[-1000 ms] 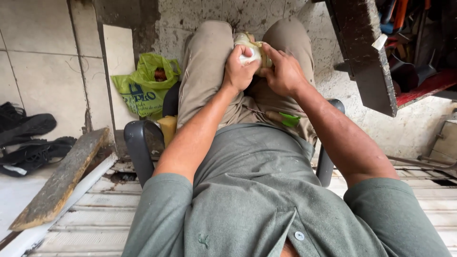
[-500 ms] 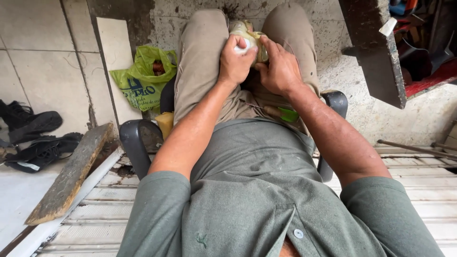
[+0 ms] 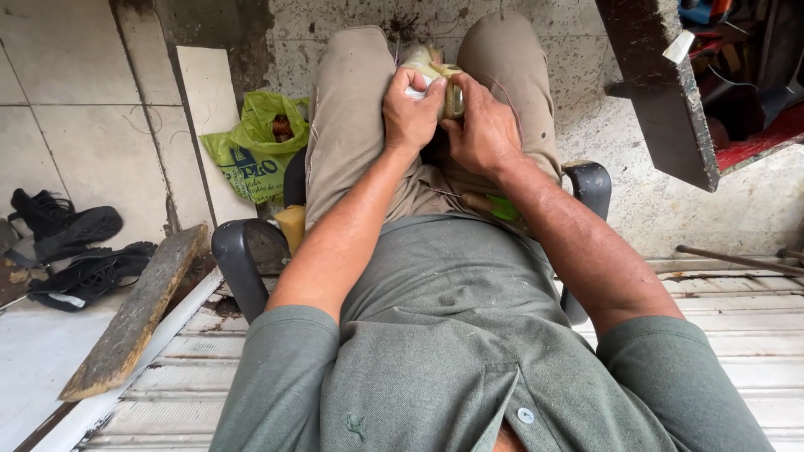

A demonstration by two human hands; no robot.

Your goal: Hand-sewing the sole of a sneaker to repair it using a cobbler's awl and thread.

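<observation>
I sit in a dark chair and look down at my lap. My left hand (image 3: 410,113) and my right hand (image 3: 484,127) are both closed around a small pale bundle (image 3: 423,60) held between my knees. It looks like a light cloth or shoe part with a round metallic piece; most of it is hidden by my fingers. A white bit shows under my left thumb. A wooden-handled tool (image 3: 479,201) lies in my lap beside something green (image 3: 505,209), just below my right wrist.
A green plastic bag (image 3: 251,151) sits on the floor left of my left knee. Black shoes (image 3: 67,243) lie at far left near a rough wooden plank (image 3: 138,310). A dark workbench edge (image 3: 662,92) with red clutter is at upper right. Chair armrests (image 3: 239,259) flank me.
Both hands stay closed on the bundle; my left thumb has shifted slightly over it. The view has tilted a little, nothing else moved.
</observation>
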